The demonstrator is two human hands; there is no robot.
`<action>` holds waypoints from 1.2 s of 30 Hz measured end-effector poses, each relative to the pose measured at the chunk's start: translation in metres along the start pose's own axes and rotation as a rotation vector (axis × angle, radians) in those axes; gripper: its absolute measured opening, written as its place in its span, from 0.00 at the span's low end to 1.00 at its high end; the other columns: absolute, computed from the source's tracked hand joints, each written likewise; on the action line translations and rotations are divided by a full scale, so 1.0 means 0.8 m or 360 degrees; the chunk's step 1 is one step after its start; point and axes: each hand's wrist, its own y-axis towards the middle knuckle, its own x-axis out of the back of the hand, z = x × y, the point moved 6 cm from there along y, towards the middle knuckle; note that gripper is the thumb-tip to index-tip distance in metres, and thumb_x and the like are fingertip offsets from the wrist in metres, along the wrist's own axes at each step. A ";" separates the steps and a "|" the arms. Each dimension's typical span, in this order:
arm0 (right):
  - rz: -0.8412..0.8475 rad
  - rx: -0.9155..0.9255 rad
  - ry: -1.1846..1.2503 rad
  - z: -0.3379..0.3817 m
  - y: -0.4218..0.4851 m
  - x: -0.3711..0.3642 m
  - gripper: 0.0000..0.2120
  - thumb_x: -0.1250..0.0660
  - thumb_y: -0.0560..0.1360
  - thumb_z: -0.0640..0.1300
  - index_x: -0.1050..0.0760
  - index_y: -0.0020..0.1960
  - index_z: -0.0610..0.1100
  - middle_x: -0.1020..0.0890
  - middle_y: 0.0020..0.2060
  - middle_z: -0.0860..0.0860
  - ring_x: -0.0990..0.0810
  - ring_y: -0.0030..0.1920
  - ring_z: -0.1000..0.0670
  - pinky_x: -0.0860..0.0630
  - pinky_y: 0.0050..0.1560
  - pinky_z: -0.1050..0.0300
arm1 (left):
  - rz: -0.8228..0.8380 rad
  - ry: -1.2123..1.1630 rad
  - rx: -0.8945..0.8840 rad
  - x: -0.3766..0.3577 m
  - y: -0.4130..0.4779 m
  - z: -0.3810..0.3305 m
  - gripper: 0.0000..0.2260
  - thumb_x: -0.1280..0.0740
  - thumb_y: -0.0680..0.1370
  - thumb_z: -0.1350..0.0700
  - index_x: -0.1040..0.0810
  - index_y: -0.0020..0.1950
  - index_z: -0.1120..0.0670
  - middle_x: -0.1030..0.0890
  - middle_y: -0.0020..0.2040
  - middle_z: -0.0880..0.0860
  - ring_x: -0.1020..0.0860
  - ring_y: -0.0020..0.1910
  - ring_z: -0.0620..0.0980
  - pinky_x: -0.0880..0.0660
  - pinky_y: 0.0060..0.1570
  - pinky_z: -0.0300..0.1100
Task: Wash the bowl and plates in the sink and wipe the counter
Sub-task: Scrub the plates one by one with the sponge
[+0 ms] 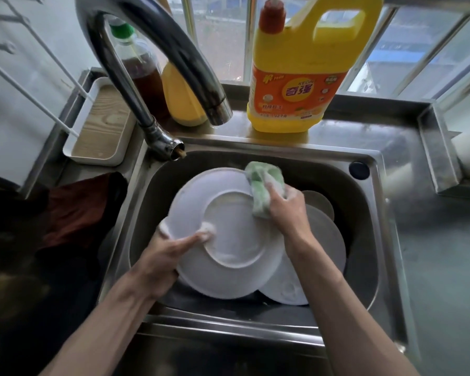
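Observation:
A large white plate [228,229] is turned underside up over the steel sink [364,213]. My left hand [166,256] grips its near-left rim, the soapy thumb lying on the underside. My right hand [285,210] grips a green-and-white sponge [263,188] and presses it on the plate's far-right rim. More white plates [323,240] lie stacked beneath, partly hidden. I cannot make out the bowl.
The faucet [158,50] arches over the sink's far left. A yellow detergent jug [296,71] and two bottles [144,74] stand on the back ledge. A white tray [101,126] sits at the left, a dark red cloth [76,210] below it. The steel counter [440,253] extends to the right.

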 end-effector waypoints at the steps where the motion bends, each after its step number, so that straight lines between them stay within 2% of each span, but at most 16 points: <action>1: -0.0006 -0.0131 0.0131 -0.015 -0.005 0.003 0.20 0.29 0.78 0.60 0.16 0.56 0.44 0.12 0.46 0.48 0.13 0.50 0.45 0.18 0.50 0.50 | -0.0056 -0.0069 -0.0044 0.001 -0.003 0.001 0.19 0.21 0.68 0.64 0.16 0.58 0.59 0.13 0.53 0.60 0.14 0.48 0.53 0.17 0.41 0.44; 3: 0.0056 -0.0322 0.0349 -0.041 -0.018 -0.001 0.25 0.28 0.76 0.64 0.16 0.57 0.42 0.12 0.47 0.45 0.13 0.51 0.42 0.16 0.54 0.46 | -0.0138 -0.0167 -0.0062 -0.001 -0.010 0.005 0.17 0.26 0.69 0.64 0.16 0.58 0.58 0.13 0.52 0.58 0.14 0.49 0.52 0.17 0.41 0.44; 6: 0.0121 -0.0341 0.0518 -0.037 -0.022 -0.002 0.25 0.24 0.74 0.62 0.16 0.58 0.42 0.12 0.49 0.43 0.13 0.52 0.40 0.16 0.56 0.42 | -0.0092 -0.0080 0.0005 -0.006 -0.019 0.013 0.20 0.25 0.69 0.63 0.17 0.61 0.56 0.13 0.54 0.57 0.14 0.53 0.53 0.17 0.45 0.43; 9: 0.0219 -0.0127 0.0327 -0.005 -0.008 0.012 0.19 0.24 0.76 0.56 0.15 0.57 0.43 0.12 0.47 0.46 0.13 0.47 0.46 0.16 0.49 0.50 | 0.0084 0.0050 0.0087 0.000 -0.009 0.003 0.25 0.18 0.67 0.61 0.18 0.63 0.57 0.14 0.57 0.60 0.15 0.54 0.57 0.17 0.46 0.45; 11: 0.0367 0.0103 0.0087 0.022 -0.007 0.011 0.13 0.26 0.78 0.53 0.14 0.54 0.44 0.12 0.43 0.51 0.15 0.43 0.53 0.19 0.44 0.58 | 0.0178 0.0126 0.0146 0.003 0.003 -0.006 0.26 0.19 0.66 0.58 0.18 0.63 0.59 0.15 0.58 0.63 0.15 0.54 0.59 0.17 0.46 0.48; 14: 0.0520 0.0324 -0.0135 0.047 -0.010 -0.010 0.06 0.27 0.79 0.50 0.15 0.51 0.48 0.13 0.39 0.57 0.17 0.40 0.60 0.22 0.43 0.63 | 0.0282 0.0236 0.0110 -0.009 0.011 -0.013 0.25 0.22 0.68 0.63 0.19 0.65 0.59 0.16 0.57 0.63 0.15 0.55 0.60 0.17 0.49 0.50; 18: 0.0246 0.0329 -0.0273 0.045 -0.003 -0.011 0.11 0.29 0.80 0.55 0.16 0.50 0.47 0.13 0.40 0.55 0.16 0.41 0.56 0.22 0.43 0.60 | 0.0115 0.0111 0.0033 -0.007 0.005 -0.003 0.27 0.19 0.65 0.61 0.18 0.64 0.58 0.15 0.56 0.63 0.15 0.52 0.59 0.17 0.46 0.48; 21: 0.0053 0.0186 -0.0252 0.016 -0.007 0.006 0.15 0.33 0.82 0.54 0.18 0.61 0.45 0.13 0.50 0.50 0.15 0.52 0.50 0.20 0.50 0.57 | -0.0054 -0.0068 -0.0032 0.003 -0.001 0.004 0.21 0.21 0.68 0.65 0.17 0.60 0.58 0.14 0.54 0.60 0.14 0.49 0.54 0.18 0.41 0.44; 23: 0.0027 0.0251 -0.0235 0.005 -0.026 0.009 0.22 0.36 0.84 0.53 0.28 0.75 0.45 0.20 0.64 0.53 0.21 0.64 0.53 0.25 0.63 0.59 | -0.0137 -0.0163 -0.0071 0.004 -0.004 0.005 0.17 0.27 0.71 0.64 0.17 0.60 0.58 0.13 0.53 0.59 0.14 0.49 0.53 0.18 0.41 0.43; 25: 0.0028 0.0413 -0.0198 0.001 -0.051 0.004 0.25 0.37 0.85 0.51 0.37 0.80 0.49 0.28 0.70 0.57 0.29 0.68 0.59 0.33 0.68 0.64 | -0.0214 -0.0253 -0.0086 0.003 -0.005 0.008 0.19 0.27 0.71 0.63 0.18 0.62 0.59 0.13 0.55 0.58 0.14 0.51 0.53 0.17 0.42 0.43; 29: -0.0119 0.0687 -0.0641 -0.005 -0.094 -0.012 0.17 0.37 0.84 0.54 0.29 0.71 0.51 0.33 0.67 0.51 0.36 0.64 0.55 0.36 0.60 0.60 | -0.0327 -0.0360 -0.0090 0.004 0.002 0.007 0.21 0.27 0.71 0.62 0.19 0.65 0.58 0.14 0.57 0.57 0.14 0.53 0.52 0.17 0.43 0.43; 31: -0.0157 0.0861 -0.0797 0.001 -0.109 -0.023 0.15 0.35 0.83 0.54 0.27 0.69 0.54 0.31 0.65 0.51 0.33 0.61 0.53 0.35 0.60 0.58 | -0.0291 -0.0321 -0.0068 0.001 0.003 0.006 0.21 0.27 0.72 0.61 0.19 0.65 0.59 0.14 0.57 0.58 0.14 0.53 0.54 0.17 0.43 0.44; 33: -0.0102 0.1030 -0.0788 0.010 -0.119 -0.038 0.16 0.32 0.81 0.51 0.25 0.68 0.53 0.28 0.63 0.52 0.30 0.61 0.53 0.34 0.62 0.56 | -0.0222 -0.0330 -0.0020 -0.003 0.001 0.007 0.20 0.29 0.75 0.59 0.20 0.67 0.60 0.15 0.58 0.60 0.15 0.54 0.56 0.16 0.44 0.45; 36: -0.0068 0.1201 -0.0705 0.025 -0.127 -0.057 0.17 0.26 0.78 0.44 0.23 0.66 0.48 0.23 0.60 0.50 0.28 0.61 0.55 0.35 0.65 0.66 | -0.0121 -0.0420 0.0087 -0.011 0.000 0.008 0.21 0.34 0.80 0.50 0.21 0.68 0.61 0.16 0.61 0.63 0.15 0.53 0.56 0.17 0.44 0.45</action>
